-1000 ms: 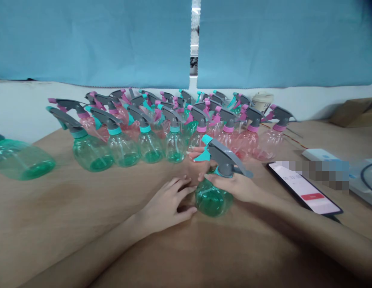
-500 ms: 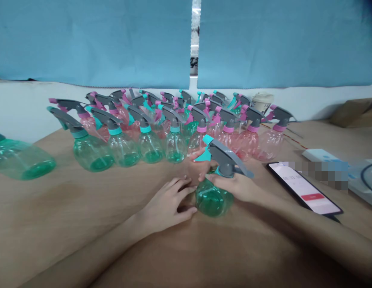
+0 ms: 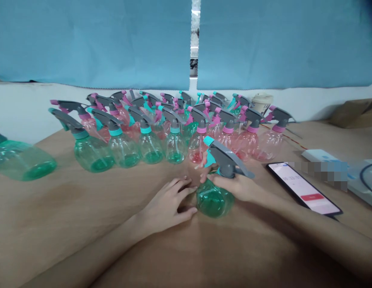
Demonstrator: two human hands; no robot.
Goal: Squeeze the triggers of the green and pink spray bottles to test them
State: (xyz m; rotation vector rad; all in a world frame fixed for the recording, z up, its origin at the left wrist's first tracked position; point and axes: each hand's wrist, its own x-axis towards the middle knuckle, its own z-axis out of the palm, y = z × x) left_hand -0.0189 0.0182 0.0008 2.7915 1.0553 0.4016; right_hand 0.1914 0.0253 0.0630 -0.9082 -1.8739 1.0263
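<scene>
The green spray bottle [image 3: 215, 202] is held well in from the back edge of the table [image 3: 137, 260]; whether its base is supported there cannot be told. Light plastic is suggested, with a smooth, probably slippery body that may yield if squeezed, so it is best held at the narrow neck, where the right grip [image 3: 237, 185] is clasped. The left grip [image 3: 172, 204] is laid palm-down just beside, fingers parted. Other bottles [image 3: 152, 149] are lined up toward the back edge; a phone [image 3: 302, 187] is set toward the right edge.
</scene>
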